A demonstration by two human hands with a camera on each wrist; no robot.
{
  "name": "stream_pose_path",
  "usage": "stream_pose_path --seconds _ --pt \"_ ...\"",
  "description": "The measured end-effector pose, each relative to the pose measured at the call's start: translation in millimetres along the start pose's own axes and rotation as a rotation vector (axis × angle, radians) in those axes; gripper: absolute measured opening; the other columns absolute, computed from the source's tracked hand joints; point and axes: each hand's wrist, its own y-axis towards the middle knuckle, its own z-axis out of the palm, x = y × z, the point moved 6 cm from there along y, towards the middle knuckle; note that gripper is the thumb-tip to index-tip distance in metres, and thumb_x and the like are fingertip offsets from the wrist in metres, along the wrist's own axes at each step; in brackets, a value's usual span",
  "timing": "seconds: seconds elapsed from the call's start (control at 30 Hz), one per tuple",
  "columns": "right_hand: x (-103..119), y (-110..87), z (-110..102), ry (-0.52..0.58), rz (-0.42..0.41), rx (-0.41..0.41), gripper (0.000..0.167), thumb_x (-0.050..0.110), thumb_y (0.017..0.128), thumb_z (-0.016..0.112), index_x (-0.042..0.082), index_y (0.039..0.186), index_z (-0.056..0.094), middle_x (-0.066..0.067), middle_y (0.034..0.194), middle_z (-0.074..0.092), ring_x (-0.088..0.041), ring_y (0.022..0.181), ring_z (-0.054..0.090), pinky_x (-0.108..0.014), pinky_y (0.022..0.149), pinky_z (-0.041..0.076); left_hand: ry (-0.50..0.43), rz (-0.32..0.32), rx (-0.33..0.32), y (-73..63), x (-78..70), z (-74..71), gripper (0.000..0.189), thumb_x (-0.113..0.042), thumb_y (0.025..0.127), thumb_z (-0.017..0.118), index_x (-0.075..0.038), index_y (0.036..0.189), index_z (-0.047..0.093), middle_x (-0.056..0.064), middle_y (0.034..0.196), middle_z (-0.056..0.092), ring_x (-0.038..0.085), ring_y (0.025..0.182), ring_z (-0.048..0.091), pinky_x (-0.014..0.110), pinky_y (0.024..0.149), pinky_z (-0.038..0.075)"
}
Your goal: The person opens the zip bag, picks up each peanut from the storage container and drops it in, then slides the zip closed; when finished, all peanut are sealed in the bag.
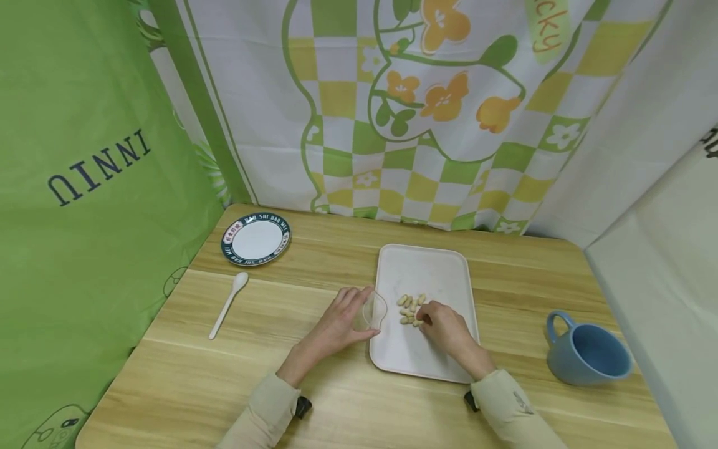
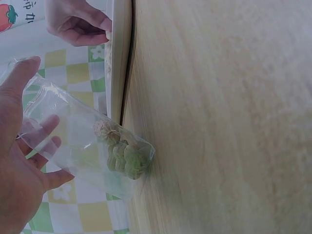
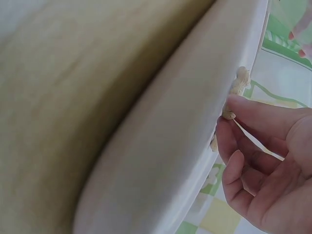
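My left hand [image 1: 339,321] holds a clear plastic bag [image 2: 73,131] by its mouth, thumb on one side and fingers on the other, beside the left edge of a white tray [image 1: 417,265]. Several unshelled peanuts [image 2: 124,153] lie at the bottom of the bag. On the tray, more peanuts [image 1: 409,305] sit in a loose cluster. My right hand [image 1: 449,330] is over the tray at the cluster's right side. Between its thumb and index finger it pinches a peanut [image 3: 228,113], partly hidden by the fingertips.
A blue mug [image 1: 586,355] stands at the right of the wooden table [image 1: 185,386]. To the left lie a white spoon [image 1: 229,305] and a dark-rimmed plate [image 1: 257,239]. A patterned curtain [image 1: 348,143] hangs behind the table, with green cloth at the left.
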Motion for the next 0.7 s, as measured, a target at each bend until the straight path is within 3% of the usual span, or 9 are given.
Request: stream_pose_path --seconds 0.43,0.7 --pt "8.3 -1.7 -15.3 0.022 -0.009 -0.043 0.014 -0.003 0.077 0.074 0.007 0.086 0.070 -0.002 0.078 0.062 -0.017 0.070 0.060 -0.033 0.061 0.052 -0.007 -0.002 0.001 0.7 -0.2 -0.7 0.084 -0.033 0.074 0.083 0.001 0.139 0.043 0.010 0.113 0.054 0.028 0.111 0.048 0.038 0.097 0.045" --pt "19.8 -4.3 -28.8 0.058 -0.118 -0.146 0.017 -0.002 0.075 0.078 0.007 0.087 0.069 -0.001 0.080 0.064 -0.014 0.071 0.061 -0.030 0.060 0.051 -0.010 0.002 0.004 1.8 0.3 1.8 0.084 -0.034 0.074 0.082 0.000 0.140 0.042 0.010 0.114 0.053 0.027 0.111 0.048 0.037 0.097 0.045"
